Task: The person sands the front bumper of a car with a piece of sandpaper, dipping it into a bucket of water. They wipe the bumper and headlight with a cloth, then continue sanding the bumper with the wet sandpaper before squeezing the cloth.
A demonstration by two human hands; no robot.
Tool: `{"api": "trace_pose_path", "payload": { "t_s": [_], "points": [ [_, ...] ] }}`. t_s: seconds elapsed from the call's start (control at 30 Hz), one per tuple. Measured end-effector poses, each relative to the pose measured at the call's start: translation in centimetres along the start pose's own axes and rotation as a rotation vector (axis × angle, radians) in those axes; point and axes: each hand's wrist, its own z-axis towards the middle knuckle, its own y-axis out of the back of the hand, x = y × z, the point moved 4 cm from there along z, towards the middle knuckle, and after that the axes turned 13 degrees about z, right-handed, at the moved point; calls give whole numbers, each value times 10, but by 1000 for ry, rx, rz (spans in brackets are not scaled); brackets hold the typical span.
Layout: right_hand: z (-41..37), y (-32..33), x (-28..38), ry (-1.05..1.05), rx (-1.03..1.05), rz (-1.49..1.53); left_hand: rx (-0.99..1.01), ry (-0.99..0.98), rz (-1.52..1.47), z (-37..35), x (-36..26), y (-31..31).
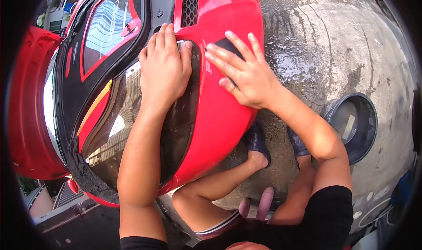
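Black crumpled cloth-like material [94, 179] is edging the glossy dark-lensed headlight [178, 133] at left. The left hand [165, 69], unclenched, is lying flat over the headlight's far end; right of the headlight, the right hand [248, 76], 5 fingers extended, is covering 1 flat black piece [228, 47] on glossy red bodywork [222, 118].

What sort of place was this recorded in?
Probably an outdoor concrete yard or driveway, though its full extent isn't visible. A red car stands on sunlit, partly wet concrete ground, and a dark bucket sits beside the person's legs.
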Motion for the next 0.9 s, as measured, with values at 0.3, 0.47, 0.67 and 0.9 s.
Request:
{"api": "trace_pose_path", "payload": {
  "t_s": [0.3, 0.47, 0.67, 0.9],
  "points": [
    [-2, 1, -2, 101, 46, 15, -6, -9, 8, -2, 0, 3],
    [8, 11, -14, 168, 41, -25, -31, -7, -4, 0, 3, -1],
    [-11, 3, -2, 220, 86, 135, -65, 3, 20, 0, 3, -1],
    [-21, 2, 22, 298, 225, 235, -80, -4, 23, -1, 2, -3]
  ]
}}
